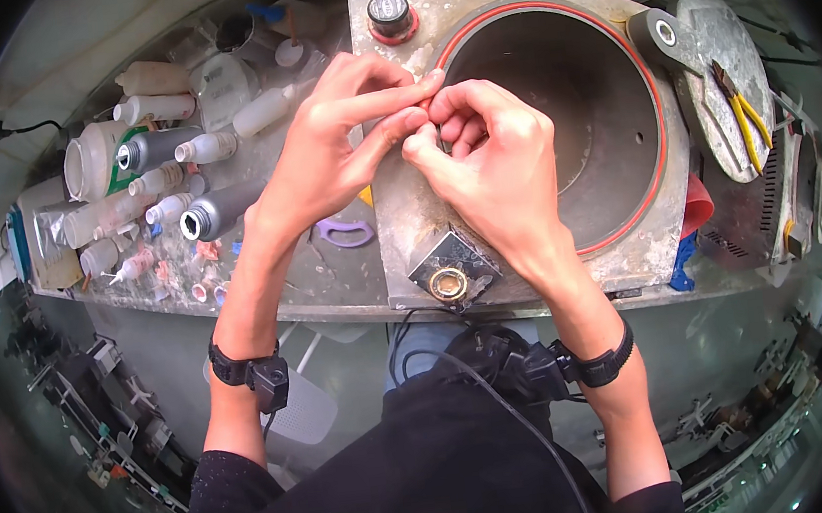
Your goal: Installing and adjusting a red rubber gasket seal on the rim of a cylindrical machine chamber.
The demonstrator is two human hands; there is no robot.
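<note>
Both of the wearer's hands meet here, left hand [344, 129] and right hand [500, 149], fingertips drawn nearly together, whatever they may hold too hidden to tell, right by the left edge of one red ring [662, 119] circling one round chamber [601, 70], whose near-left rim the right hand blocks. Left, two dark grey bottles [228, 207]; right, one yellow-handled pliers [740, 112] on a pale slab [709, 15].

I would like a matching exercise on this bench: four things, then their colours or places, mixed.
1. Pliers
2. Looped handle
3. Thin ring
4. Left hand

A. red, around the round chamber
B. fingertips close to the right hand
C. lying on a grey slab
D. purple, left of the metal block

Pairs: 1-C, 2-D, 3-A, 4-B
</note>
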